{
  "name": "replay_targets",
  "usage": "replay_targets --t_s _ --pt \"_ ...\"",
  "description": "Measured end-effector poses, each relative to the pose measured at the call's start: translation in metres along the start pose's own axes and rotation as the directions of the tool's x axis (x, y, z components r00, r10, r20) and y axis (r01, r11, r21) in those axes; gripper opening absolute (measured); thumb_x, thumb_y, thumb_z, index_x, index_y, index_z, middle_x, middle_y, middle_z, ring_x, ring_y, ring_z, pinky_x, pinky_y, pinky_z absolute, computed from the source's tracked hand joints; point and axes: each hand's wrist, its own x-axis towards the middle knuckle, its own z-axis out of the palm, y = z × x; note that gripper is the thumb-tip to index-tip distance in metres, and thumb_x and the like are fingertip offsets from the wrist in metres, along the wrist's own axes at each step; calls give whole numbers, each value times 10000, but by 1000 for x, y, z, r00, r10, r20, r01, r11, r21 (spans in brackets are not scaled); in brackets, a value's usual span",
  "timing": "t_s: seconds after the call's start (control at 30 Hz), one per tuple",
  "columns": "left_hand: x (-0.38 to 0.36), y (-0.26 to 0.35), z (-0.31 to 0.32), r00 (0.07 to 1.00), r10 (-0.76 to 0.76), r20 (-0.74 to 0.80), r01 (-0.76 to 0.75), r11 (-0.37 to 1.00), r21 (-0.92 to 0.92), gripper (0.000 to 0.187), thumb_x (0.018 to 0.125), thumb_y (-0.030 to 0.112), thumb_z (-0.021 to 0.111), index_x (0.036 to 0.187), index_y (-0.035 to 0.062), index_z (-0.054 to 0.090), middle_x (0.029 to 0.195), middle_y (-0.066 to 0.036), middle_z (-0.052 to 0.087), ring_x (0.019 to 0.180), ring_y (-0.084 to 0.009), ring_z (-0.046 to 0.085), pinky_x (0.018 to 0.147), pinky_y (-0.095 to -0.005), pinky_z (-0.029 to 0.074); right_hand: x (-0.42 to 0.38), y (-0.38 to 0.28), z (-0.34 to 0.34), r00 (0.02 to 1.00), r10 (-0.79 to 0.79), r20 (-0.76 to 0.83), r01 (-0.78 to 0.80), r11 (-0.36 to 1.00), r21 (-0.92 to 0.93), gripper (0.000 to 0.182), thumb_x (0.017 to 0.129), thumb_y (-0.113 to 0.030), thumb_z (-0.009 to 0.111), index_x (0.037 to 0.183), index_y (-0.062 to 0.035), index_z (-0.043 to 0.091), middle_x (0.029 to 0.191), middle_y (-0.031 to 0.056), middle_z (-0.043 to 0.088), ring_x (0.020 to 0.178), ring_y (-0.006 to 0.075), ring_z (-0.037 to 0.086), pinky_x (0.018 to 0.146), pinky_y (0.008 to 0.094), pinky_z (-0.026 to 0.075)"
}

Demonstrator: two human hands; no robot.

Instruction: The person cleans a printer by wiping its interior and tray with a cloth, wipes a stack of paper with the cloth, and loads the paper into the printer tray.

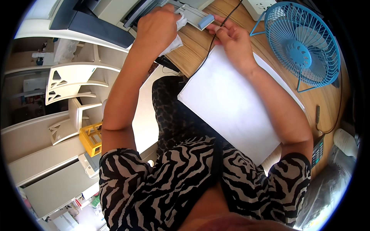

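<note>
At the top, my left hand (pixel 158 27) is closed around a crumpled white cloth (pixel 171 47), part of which hangs below the fingers. It rests against a grey printer tray (pixel 191 15) that juts out from the printer and ends in a blue tab (pixel 206 21). My right hand (pixel 234 40) is at the tray's outer end, its fingertips closed on the edge beside the blue tab. A thin black cable (pixel 210 48) runs across these fingers. Under my right forearm lies a large white sheet or board (pixel 227 92); its far edge is on the wooden desk.
A blue wire fan (pixel 300 46) stands on the wooden desk (pixel 283 71) at the right. Near the right edge are a calculator (pixel 317 151) and clear plastic wrapping (pixel 327 188). The dark printer body (pixel 90 32) fills the upper left. A yellow crate (pixel 91 139) sits by shelving at left.
</note>
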Motion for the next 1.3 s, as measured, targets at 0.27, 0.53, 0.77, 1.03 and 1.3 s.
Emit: replay_targets --t_s 0.27,0.53,0.77,1.03,1.3 --pt "5 -23 18 995 99 -13 -95 898 -429 339 820 -46 584 1127 30 704 1058 -106 644 879 -308 637 780 -350 503 2 4 0 1000 -8 -9 7 1000 -23 409 965 -90 532 1349 50 526 958 53 740 708 59 559 712 213 479" --pt "15 -21 26 996 -83 -31 59 882 -467 326 860 -17 564 1153 35 698 1077 -122 635 885 -310 630 795 -351 496 0 -3 0 1000 1 13 -1 1000 3 397 974 -79 520 1346 62 519 1022 68 738 800 70 606 719 213 485" --pt "42 -24 41 999 -34 -38 20 950 -313 342 864 -5 564 1166 65 707 1107 -104 631 903 -301 637 809 -353 500 0 -3 -1 1000 11 19 -11 1000 17 394 975 -73 520 1343 64 518 1029 68 736 784 67 597 718 209 486" --pt "38 -12 30 999 -39 -7 34 931 -363 335 868 -20 570 1163 61 707 1071 -79 635 946 -255 638 838 -308 483 1 2 -1 1000 -31 2 31 998 -50 376 965 -90 537 1318 39 553 967 47 740 660 68 549 654 229 479" --pt "53 -12 35 980 196 31 -136 781 -610 327 865 -16 572 1160 41 701 1048 -77 621 914 -247 627 824 -300 482 1 4 -1 999 -46 -11 45 996 -73 373 961 -104 538 1307 33 564 973 48 738 635 87 560 644 250 487"
